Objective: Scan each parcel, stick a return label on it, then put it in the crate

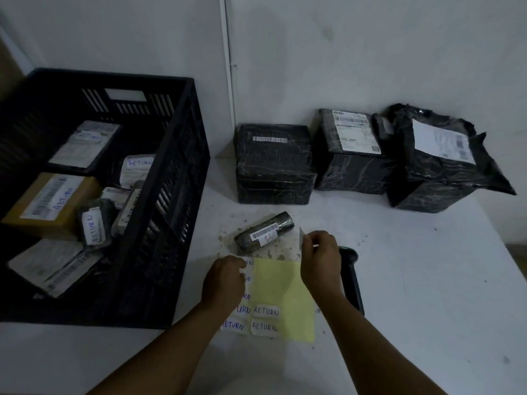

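A small black cylindrical parcel (263,232) with a barcode strip lies on the white table, just beyond my hands. My right hand (319,255) pinches a white label (301,236) lifted off the sheet, close to the parcel's right end. My left hand (224,280) presses on the left side of the yellow label sheet (282,292), which carries several white RETURN labels (265,311). The black scanner (351,277) lies on the table, partly hidden behind my right hand and wrist. The black crate (176,178) stands at the left, holding several parcels marked RETURN.
Three black wrapped parcels stand against the back wall: a boxy one (273,163), a second with a shipping label (350,152), and a loosely bagged one (439,158). The table's right edge (513,258) runs diagonally.
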`<action>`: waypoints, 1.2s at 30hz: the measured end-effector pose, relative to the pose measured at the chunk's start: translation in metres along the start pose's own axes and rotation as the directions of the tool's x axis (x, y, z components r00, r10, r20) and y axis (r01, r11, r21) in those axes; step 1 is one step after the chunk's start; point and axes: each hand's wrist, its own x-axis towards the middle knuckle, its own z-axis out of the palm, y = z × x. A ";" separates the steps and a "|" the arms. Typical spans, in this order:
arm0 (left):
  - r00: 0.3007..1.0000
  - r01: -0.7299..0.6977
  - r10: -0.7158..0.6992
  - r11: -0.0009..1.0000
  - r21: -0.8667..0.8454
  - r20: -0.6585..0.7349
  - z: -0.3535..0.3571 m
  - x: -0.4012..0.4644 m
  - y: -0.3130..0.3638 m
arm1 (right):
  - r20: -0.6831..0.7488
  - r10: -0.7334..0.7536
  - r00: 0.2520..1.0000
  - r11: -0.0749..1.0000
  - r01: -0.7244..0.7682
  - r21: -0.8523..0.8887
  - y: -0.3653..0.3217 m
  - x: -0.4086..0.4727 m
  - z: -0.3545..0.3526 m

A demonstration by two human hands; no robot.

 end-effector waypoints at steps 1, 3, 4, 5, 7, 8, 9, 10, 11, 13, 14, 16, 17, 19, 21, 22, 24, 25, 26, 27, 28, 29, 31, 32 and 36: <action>0.999 -0.015 0.013 0.999 -0.037 -0.049 -0.002 -0.001 0.005 | 0.019 -0.023 1.000 1.000 0.023 -0.011 -0.002 -0.004 0.001; 0.995 -0.011 -0.009 0.981 -0.194 -0.101 -0.009 -0.001 0.021 | 0.059 -0.076 0.995 0.995 0.079 -0.054 -0.007 -0.013 0.006; 0.996 0.027 -0.052 0.953 -0.300 -0.076 -0.013 0.000 0.031 | 0.074 -0.104 0.992 0.991 0.110 -0.077 -0.009 -0.017 0.009; 0.995 0.080 -0.097 0.904 -0.420 -0.021 -0.017 0.002 0.041 | 0.086 -0.134 0.987 0.986 0.142 -0.092 -0.011 -0.021 0.013; 0.976 0.216 -0.177 0.727 -0.652 0.127 -0.025 0.005 0.060 | 0.128 -0.190 0.973 0.972 0.205 -0.114 -0.014 -0.027 0.021; 0.959 0.282 -0.205 0.633 -0.721 0.195 -0.027 0.007 0.066 | 0.155 -0.215 0.964 0.964 0.235 -0.125 -0.015 -0.029 0.024; 0.947 0.318 -0.219 0.568 -0.759 0.234 -0.029 0.008 0.070 | 0.174 -0.240 0.955 0.956 0.264 -0.131 -0.015 -0.032 0.027; 0.943 0.329 -0.222 0.525 -0.785 0.247 -0.029 0.009 0.071 | 0.182 -0.261 0.948 0.949 0.287 -0.131 -0.015 -0.033 0.029; 0.942 0.332 -0.220 0.480 -0.812 0.255 -0.030 0.010 0.071 | 0.185 -0.273 0.944 0.945 0.299 -0.132 -0.014 -0.033 0.031; 0.931 0.354 -0.234 0.382 -0.854 0.281 -0.029 0.012 0.067 | 0.188 -0.280 0.941 0.941 0.308 -0.138 -0.013 -0.031 0.032; 0.923 0.369 -0.248 0.346 -0.863 0.295 -0.029 0.013 0.065 | 0.195 -0.285 0.939 0.941 0.313 -0.131 -0.012 -0.029 0.032; 0.913 0.383 -0.277 0.334 -0.861 0.299 -0.029 0.015 0.061 | 0.229 -0.303 0.925 0.939 0.331 -0.093 -0.009 -0.022 0.029; 0.913 0.382 -0.286 0.356 -0.853 0.290 -0.029 0.017 0.060 | 0.240 -0.315 0.918 0.938 0.340 -0.072 -0.007 -0.019 0.028; 0.922 0.365 -0.286 0.424 -0.829 0.260 -0.028 0.020 0.057 | 0.225 -0.327 0.918 0.938 0.345 -0.045 -0.005 -0.014 0.026; 0.936 0.339 -0.267 0.499 -0.797 0.231 -0.029 0.023 0.056 | 0.197 -0.311 0.930 0.944 0.326 -0.049 -0.005 -0.008 0.026; 0.942 0.325 -0.258 0.538 -0.778 0.215 -0.029 0.024 0.057 | 0.185 -0.297 0.937 0.949 0.311 -0.048 -0.006 -0.005 0.026; 0.952 0.294 -0.253 0.607 -0.738 0.171 -0.029 0.027 0.058 | 0.165 -0.269 0.949 0.962 0.274 -0.007 -0.009 0.002 0.027; 0.958 0.273 -0.252 0.639 -0.720 0.140 -0.028 0.029 0.059 | 0.159 -0.254 0.954 0.967 0.255 0.017 -0.011 0.006 0.028; 0.963 0.250 -0.249 0.667 -0.702 0.106 -0.028 0.031 0.060 | 0.157 -0.234 0.959 0.972 0.232 0.034 -0.013 0.010 0.028; 0.967 0.226 -0.245 0.693 -0.684 0.071 -0.027 0.033 0.062 | 0.158 -0.208 0.965 0.978 0.204 0.043 -0.015 0.015 0.030; 0.969 0.206 -0.245 0.724 -0.659 0.035 -0.026 0.035 0.063 | 0.160 -0.185 0.970 0.983 0.181 0.040 -0.017 0.020 0.031; 0.969 0.192 -0.246 0.759 -0.622 -0.001 -0.026 0.038 0.065 | 0.166 -0.171 0.971 0.985 0.169 0.025 -0.018 0.026 0.034; 0.971 0.169 -0.235 0.821 -0.546 -0.052 -0.025 0.042 0.066 | 0.182 -0.168 0.969 0.984 0.175 -0.019 -0.019 0.039 0.041; 0.973 0.155 -0.221 0.847 -0.509 -0.072 -0.024 0.044 0.066 | 0.188 -0.176 0.966 0.982 0.185 -0.031 -0.020 0.044 0.045; 0.976 0.111 -0.162 0.945 -0.309 -0.147 -0.021 0.054 0.063 | 0.211 -0.204 0.956 0.969 0.227 -0.092 -0.020 0.059 0.058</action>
